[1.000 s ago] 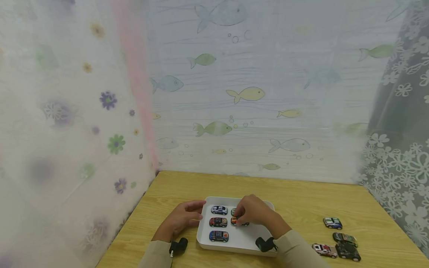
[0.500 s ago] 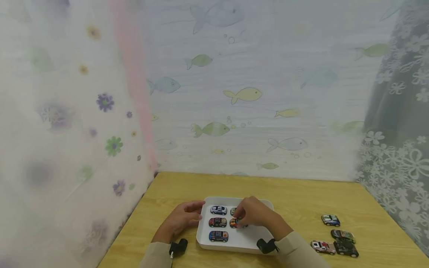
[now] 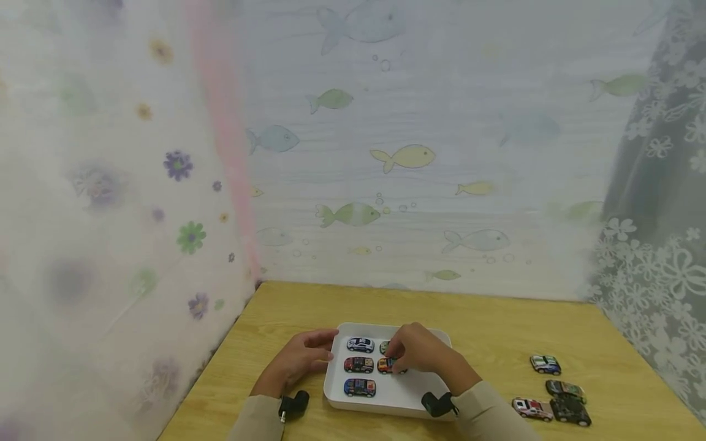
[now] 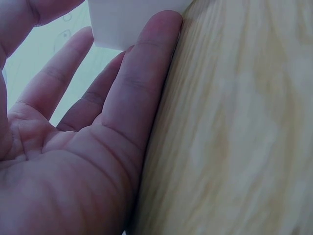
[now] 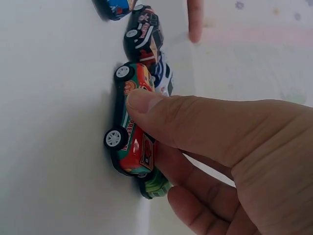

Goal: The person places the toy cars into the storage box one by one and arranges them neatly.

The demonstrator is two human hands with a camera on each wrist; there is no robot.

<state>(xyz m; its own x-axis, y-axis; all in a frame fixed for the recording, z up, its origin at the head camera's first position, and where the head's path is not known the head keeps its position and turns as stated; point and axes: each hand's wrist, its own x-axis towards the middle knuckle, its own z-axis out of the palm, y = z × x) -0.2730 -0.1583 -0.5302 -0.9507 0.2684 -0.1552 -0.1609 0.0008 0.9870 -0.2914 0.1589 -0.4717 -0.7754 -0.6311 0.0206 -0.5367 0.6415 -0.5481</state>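
Where the right hand (image 5: 234,142) pinches, a red toy car (image 5: 135,144) sits.

Counted nine toy cars (image 3: 360,388) in the head view: five inside one tray (image 3: 405,395), four outside it on one table (image 3: 469,318). I also logged two hands, one left hand (image 3: 302,357), one right hand (image 3: 421,349), and two sleeves (image 3: 256,419).

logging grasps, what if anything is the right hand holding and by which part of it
The right hand holds the red-and-green toy car by its side, between the wheels; the far side is hidden.
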